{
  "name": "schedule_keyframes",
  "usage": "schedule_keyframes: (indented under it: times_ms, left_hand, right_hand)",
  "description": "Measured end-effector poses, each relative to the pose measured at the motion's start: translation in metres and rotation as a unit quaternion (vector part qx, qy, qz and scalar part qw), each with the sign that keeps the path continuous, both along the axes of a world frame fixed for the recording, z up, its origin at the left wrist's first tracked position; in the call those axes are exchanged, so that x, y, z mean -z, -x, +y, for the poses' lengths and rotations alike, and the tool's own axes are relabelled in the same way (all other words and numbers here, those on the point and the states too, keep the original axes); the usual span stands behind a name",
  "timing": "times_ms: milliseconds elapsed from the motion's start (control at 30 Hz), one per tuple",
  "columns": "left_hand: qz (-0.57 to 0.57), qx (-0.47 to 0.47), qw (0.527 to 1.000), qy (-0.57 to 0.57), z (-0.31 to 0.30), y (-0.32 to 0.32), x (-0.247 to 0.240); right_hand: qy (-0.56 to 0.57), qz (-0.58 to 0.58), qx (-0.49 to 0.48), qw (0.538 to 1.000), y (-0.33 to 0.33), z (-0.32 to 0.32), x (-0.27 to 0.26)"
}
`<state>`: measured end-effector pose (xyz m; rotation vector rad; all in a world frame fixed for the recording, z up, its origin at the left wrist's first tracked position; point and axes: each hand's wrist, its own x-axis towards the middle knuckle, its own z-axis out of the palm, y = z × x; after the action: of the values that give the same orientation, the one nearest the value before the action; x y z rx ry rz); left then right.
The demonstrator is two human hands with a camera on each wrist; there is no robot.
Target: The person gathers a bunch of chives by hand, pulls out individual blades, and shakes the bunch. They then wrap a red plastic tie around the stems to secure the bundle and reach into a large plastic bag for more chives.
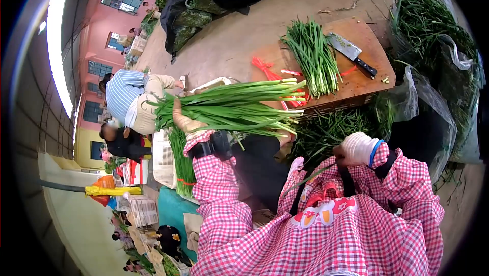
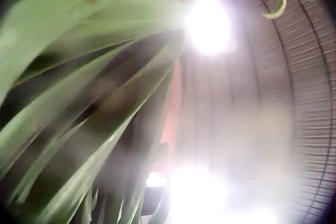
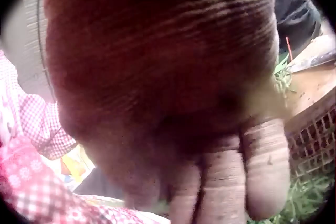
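My left hand [image 1: 186, 120] in the head view grips a long bundle of green leafy stalks [image 1: 229, 104], thumb over the leaves; the pale cut ends point right. Blurred leaves [image 2: 100, 82] fill much of the left wrist view. My right hand [image 1: 355, 149], in a pale ribbed glove, is in front of the apron and apart from the bundle, pinching one thin green leaf [image 1: 308, 178]. In the right wrist view the right hand [image 3: 173, 92] has bent fingers [image 3: 223, 182]; its fingertip contact is blurred.
A second bundle [image 1: 313, 57] and a cleaver [image 1: 351, 53] lie on a brown board [image 1: 364, 34]. Loose greens [image 1: 331, 132] lie below the board. Plastic bags of greens [image 1: 430, 26] stand at right. People [image 1: 125, 95] and a white crate [image 1: 164, 156] are at left.
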<state>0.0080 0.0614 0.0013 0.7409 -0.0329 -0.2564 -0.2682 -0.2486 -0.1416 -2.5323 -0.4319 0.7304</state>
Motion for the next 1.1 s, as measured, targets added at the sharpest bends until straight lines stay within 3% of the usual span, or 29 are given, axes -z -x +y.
schedule_keyframes:
  times_ms: [100, 167, 267, 300, 333, 400, 533, 600, 667, 733, 767, 833, 867, 967, 1000, 1033, 1067, 1100]
  left_hand:
    - [0.023, -0.077, 0.997, -0.017, 0.021, -0.019, 0.006]
    - [0.012, -0.08, 0.996, -0.031, 0.031, -0.027, 0.009]
    - [0.019, -0.044, 0.998, -0.052, 0.022, -0.018, -0.005]
    - [-0.008, 0.025, 0.999, 0.041, 0.03, -0.028, 0.003]
    - [0.026, -0.01, 0.998, -0.054, 0.006, -0.003, -0.02]
    - [-0.01, -0.144, 0.984, -0.107, -0.023, -0.003, -0.021]
    - [0.022, -0.2, 0.961, -0.19, -0.117, 0.056, -0.064]
    - [-0.03, -0.155, 0.961, -0.229, -0.13, 0.035, -0.05]
    - [-0.034, -0.093, 0.977, -0.19, -0.158, 0.044, -0.055]
    - [-0.066, -0.064, 0.93, -0.355, -0.183, 0.052, -0.058]
    - [-0.156, -0.047, 0.872, -0.462, -0.19, 0.052, -0.052]
    - [-0.22, -0.003, 0.805, -0.552, -0.213, 0.065, -0.061]
    - [-0.197, 0.024, 0.818, -0.54, -0.226, 0.072, -0.066]
    - [-0.353, 0.058, 0.835, -0.417, -0.26, 0.067, -0.041]
    - [-0.3, 0.079, 0.873, -0.377, -0.273, 0.079, -0.048]
    - [-0.22, 0.125, 0.869, -0.425, -0.286, 0.086, -0.051]
    - [-0.212, 0.178, 0.84, -0.466, -0.295, 0.092, -0.05]
    - [-0.205, 0.23, 0.806, -0.506, -0.302, 0.098, -0.047]
  right_hand:
    - [-0.026, -0.001, 0.094, 0.995, 0.004, -0.011, -0.011]
    - [-0.142, -0.086, 0.181, 0.969, 0.005, -0.011, -0.012]
    - [-0.244, -0.222, 0.255, 0.909, 0.001, -0.004, -0.031]
    - [-0.263, -0.271, 0.266, 0.887, 0.0, 0.0, -0.04]
    - [-0.225, -0.333, 0.26, 0.878, -0.001, 0.005, -0.052]
    - [-0.145, -0.456, 0.234, 0.846, -0.005, 0.018, -0.078]
    - [-0.164, -0.476, 0.237, 0.831, -0.032, 0.047, -0.088]
    - [-0.191, -0.471, 0.273, 0.817, -0.056, 0.055, -0.088]
    - [-0.209, -0.457, 0.306, 0.808, -0.075, 0.056, -0.094]
    - [-0.25, -0.464, 0.341, 0.779, -0.089, 0.052, -0.098]
    - [-0.299, -0.431, 0.358, 0.772, -0.09, 0.047, -0.101]
    - [-0.32, -0.449, 0.38, 0.743, -0.102, 0.038, -0.088]
    - [-0.358, -0.438, 0.391, 0.726, -0.104, 0.034, -0.086]
    - [-0.481, -0.378, 0.423, 0.669, -0.107, 0.021, -0.081]
    - [-0.521, -0.353, 0.432, 0.646, -0.105, 0.017, -0.081]
    - [-0.592, -0.36, 0.416, 0.59, -0.101, 0.017, -0.088]
    - [-0.547, -0.354, 0.446, 0.614, -0.103, 0.01, -0.08]
    - [-0.522, -0.391, 0.46, 0.603, -0.104, 0.006, -0.078]
